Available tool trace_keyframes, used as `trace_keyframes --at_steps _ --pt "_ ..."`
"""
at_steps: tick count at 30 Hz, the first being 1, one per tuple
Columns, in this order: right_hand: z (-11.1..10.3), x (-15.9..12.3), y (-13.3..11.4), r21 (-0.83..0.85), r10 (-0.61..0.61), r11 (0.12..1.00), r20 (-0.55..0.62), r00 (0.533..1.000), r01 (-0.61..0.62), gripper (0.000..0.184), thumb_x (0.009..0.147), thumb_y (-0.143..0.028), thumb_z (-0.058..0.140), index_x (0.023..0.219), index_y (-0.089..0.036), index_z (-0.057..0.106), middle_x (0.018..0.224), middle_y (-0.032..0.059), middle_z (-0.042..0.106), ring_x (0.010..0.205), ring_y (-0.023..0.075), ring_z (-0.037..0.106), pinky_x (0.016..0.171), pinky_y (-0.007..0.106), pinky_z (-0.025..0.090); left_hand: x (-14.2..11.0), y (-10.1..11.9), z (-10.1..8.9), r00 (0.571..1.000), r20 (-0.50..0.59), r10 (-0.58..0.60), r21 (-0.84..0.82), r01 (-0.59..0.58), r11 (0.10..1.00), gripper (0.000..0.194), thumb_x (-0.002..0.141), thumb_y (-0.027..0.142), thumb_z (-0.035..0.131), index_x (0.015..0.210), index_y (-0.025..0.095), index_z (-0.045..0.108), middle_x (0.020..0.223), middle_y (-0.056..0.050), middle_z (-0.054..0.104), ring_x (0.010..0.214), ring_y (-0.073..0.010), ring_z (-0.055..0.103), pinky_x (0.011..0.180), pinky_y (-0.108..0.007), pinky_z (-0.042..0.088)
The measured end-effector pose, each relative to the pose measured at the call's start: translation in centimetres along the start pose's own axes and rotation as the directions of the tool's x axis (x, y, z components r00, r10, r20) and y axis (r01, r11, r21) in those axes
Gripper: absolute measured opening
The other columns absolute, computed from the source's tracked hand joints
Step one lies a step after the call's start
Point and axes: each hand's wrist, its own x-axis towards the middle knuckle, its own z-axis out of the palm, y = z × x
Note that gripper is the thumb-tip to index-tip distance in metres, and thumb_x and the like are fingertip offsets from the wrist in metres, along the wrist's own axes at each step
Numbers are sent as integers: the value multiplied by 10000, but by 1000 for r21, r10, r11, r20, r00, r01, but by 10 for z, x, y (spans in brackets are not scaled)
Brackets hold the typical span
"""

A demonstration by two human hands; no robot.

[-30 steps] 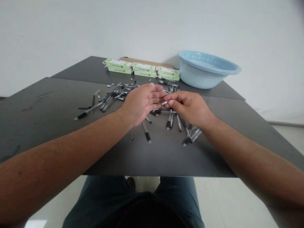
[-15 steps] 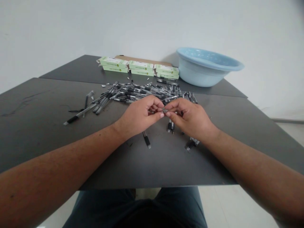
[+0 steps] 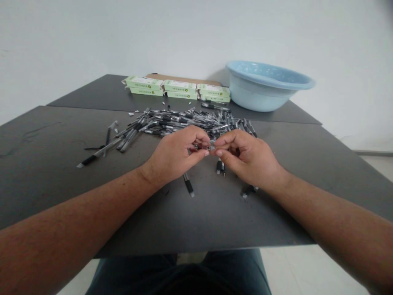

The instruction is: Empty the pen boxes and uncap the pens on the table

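My left hand (image 3: 181, 149) and my right hand (image 3: 250, 157) meet over the table, thumbs and forefingers pinched. Between their fingertips shows a small clear pen part (image 3: 211, 148), mostly covered by the fingers; its exact shape cannot be made out. Just beyond the hands lies a heap of clear pens with black grips (image 3: 184, 119). Closer to me, one pen (image 3: 189, 186) pokes out from below my left hand. A few pen ends (image 3: 220, 166) show between the hands, and another black grip (image 3: 249, 190) lies beneath my right wrist.
Green and white boxes (image 3: 181, 87) are stacked in low piles at the back, before a brown cardboard piece (image 3: 184, 78). A light blue basin (image 3: 260, 92) stands back right. Small clear tips (image 3: 131, 114) and a long pen (image 3: 89, 160) lie on the dark table (image 3: 196, 225) leftward.
The fingertips have drawn slightly apart, showing more of the small clear part between them. Both hands sit a little lower in view, and the camera has shifted slightly.
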Motion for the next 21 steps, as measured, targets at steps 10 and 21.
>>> trace_keyframes --at_steps 10,21 --pt "-5 7 6 9 201 979 38 979 -201 301 827 -142 599 1097 -215 710 723 -38 682 619 168 598 644 312 452 2 -2 -1 999 5 37 132 -37 991 127 913 212 757 1039 217 742 995 -12 764 949 -197 730 948 -344 575" --pt "-1 8 11 206 236 948 58 970 -243 355 885 -121 520 1195 -235 651 981 16 765 662 151 643 649 313 524 5 -4 -2 999 25 39 142 -43 989 322 966 239 682 1268 239 793 1059 -42 795 1060 -230 721 1015 -374 561"
